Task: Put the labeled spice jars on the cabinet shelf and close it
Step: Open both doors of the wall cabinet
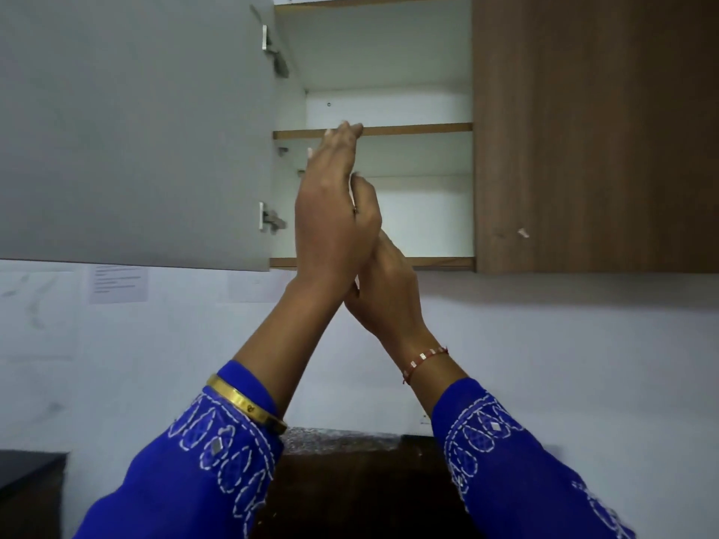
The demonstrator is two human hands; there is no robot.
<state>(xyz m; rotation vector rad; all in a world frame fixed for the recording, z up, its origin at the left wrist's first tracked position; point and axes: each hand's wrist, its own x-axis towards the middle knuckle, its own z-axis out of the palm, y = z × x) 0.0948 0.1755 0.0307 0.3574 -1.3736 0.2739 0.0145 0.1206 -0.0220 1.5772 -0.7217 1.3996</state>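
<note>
The wall cabinet stands open, its grey door swung out to the left. Inside I see white walls, a middle shelf and a bottom shelf, both showing bare. No spice jar is in view. My left hand is raised in front of the opening with straight fingers reaching the middle shelf's edge. My right hand lies against its palm side, fingers stretched upward and partly hidden. A thin white sliver shows between the palms; I cannot tell whether anything is held there.
A closed brown wood cabinet door adjoins on the right. Below is a dark speckled counter against the white wall, a dark block at the lower left, and papers stuck on the wall under the open door.
</note>
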